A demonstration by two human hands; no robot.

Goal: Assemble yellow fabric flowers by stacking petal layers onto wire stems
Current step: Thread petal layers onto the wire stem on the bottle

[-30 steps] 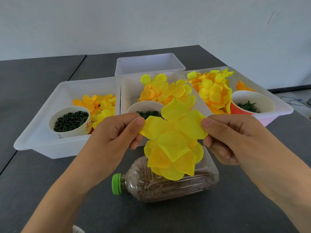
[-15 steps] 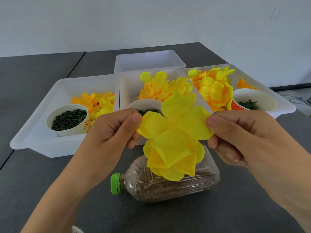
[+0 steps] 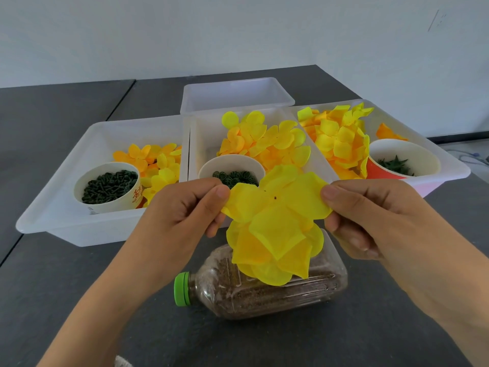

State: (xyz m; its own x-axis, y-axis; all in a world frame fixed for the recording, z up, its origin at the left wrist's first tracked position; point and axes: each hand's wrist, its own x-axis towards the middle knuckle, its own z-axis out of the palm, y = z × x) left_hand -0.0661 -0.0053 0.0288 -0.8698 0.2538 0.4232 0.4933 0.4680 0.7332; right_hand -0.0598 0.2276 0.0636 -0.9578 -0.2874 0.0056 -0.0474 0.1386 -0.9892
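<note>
Two hands hold one petal layer [image 3: 275,200] taut above the bottle [image 3: 267,290]: its left edge is pinched by the left hand [image 3: 182,215], its right edge by the right hand [image 3: 370,215]. A small dark hole is seen at its centre, with more layers [image 3: 272,252] hanging below. The threading step seems to be in hand; next, the hole must be lined up over the stem tip, which cannot be seen. Loose petals are kept in trays [image 3: 66,223] behind.
</note>
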